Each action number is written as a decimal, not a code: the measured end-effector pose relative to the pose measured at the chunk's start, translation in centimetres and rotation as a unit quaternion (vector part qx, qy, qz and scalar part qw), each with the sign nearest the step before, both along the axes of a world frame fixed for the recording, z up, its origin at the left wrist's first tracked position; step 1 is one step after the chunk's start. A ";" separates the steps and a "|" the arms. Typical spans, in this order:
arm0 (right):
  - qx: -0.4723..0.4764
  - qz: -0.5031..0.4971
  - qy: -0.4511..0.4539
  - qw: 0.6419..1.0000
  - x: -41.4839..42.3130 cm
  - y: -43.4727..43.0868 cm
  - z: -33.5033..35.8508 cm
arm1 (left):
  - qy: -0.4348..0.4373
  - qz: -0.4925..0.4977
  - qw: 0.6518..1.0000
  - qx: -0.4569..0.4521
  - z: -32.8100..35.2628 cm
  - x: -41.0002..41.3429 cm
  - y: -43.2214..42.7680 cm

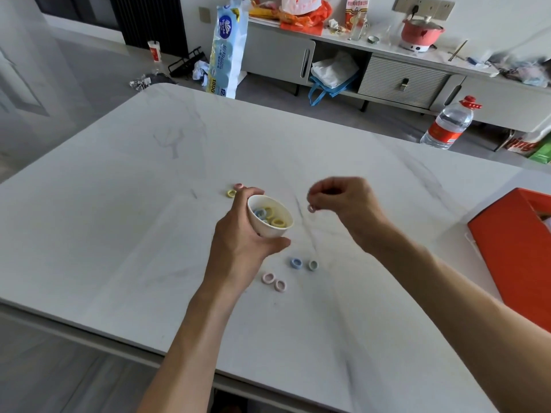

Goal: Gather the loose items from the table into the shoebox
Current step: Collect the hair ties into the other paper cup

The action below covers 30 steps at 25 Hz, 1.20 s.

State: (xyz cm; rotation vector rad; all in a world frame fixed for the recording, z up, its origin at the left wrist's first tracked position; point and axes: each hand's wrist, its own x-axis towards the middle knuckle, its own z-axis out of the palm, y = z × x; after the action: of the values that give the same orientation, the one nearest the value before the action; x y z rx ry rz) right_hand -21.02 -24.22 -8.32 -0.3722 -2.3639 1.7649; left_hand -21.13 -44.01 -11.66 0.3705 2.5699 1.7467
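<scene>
My left hand point(238, 242) grips a small white bowl point(266, 226), tilted toward the right, above the white marble table point(119, 204). Several yellow and blue hair ties point(271, 217) lie inside the bowl. My right hand point(343, 201) hovers just right of the bowl and pinches a small pink hair tie point(311, 208) at its fingertips. Loose ties lie on the table: a blue one point(296, 263), a grey-green one point(313, 265), two pink ones point(268, 278) point(280, 285) near my left wrist, and a yellow one point(231, 193) and a pink one point(238, 186) beyond the bowl. The orange shoebox point(512, 251) sits at the right edge.
Behind the table stand a low grey cabinet point(387, 76) with clutter on top, a tall pack of tissue rolls point(226, 49) and a large water bottle point(450, 123) on the floor. The table's near edge runs diagonally across the bottom left.
</scene>
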 end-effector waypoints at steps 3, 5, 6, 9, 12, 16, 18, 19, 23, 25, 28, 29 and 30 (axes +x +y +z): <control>0.055 0.119 0.024 0.991 0.0 -3.2 2.9 | 0.009 -0.006 1.000 -0.001 0.2 0.1 0.5; 0.153 0.179 0.001 0.972 0.5 -5.0 3.3 | 0.008 -0.005 1.000 0.012 0.2 0.1 0.6; 0.178 0.191 -0.005 0.965 0.7 -5.4 3.4 | 0.008 -0.005 1.000 0.019 0.2 0.1 0.6; 0.139 0.180 0.025 0.973 0.8 -4.4 3.9 | 0.024 0.004 0.999 0.038 0.1 -0.1 0.2; 0.105 0.107 0.049 0.988 0.9 -2.4 3.4 | 0.026 0.018 0.999 0.042 0.0 -0.3 -0.5; 0.307 0.102 -0.188 0.927 2.9 -0.9 -1.4 | 0.033 0.076 0.995 0.050 -0.5 -1.0 -2.7; 0.366 0.135 -0.271 0.880 4.5 -1.7 -3.9 | 0.027 0.097 0.994 0.046 -0.7 -1.3 -3.9; 0.371 0.144 -0.267 0.878 5.0 -2.4 -4.8 | 0.020 0.103 0.993 0.045 -0.8 -1.4 -4.4; 0.384 0.176 -0.162 0.892 5.0 -5.4 -6.9 | 0.012 0.096 0.994 0.042 -1.0 -1.2 -5.0; 0.380 0.188 -0.127 0.897 4.8 -6.1 -7.1 | 0.016 0.079 0.996 0.044 -1.0 -1.1 -4.9; 0.373 0.194 -0.093 0.903 4.6 -6.0 -7.0 | 0.019 0.070 0.996 0.051 -1.1 -0.9 -5.0; 0.377 0.190 -0.090 0.902 4.5 -5.7 -6.9 | 0.018 0.068 0.996 0.055 -1.0 -0.9 -5.0; 0.385 0.183 -0.094 0.900 4.3 -5.5 -6.8 | 0.017 0.065 0.996 0.058 -1.0 -1.0 -5.0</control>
State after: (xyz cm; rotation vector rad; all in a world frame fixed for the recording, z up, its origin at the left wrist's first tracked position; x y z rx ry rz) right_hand -16.71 -29.68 -15.11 0.0319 -3.1715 0.7523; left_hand -22.09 -49.05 -12.70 0.2426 2.5774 1.9550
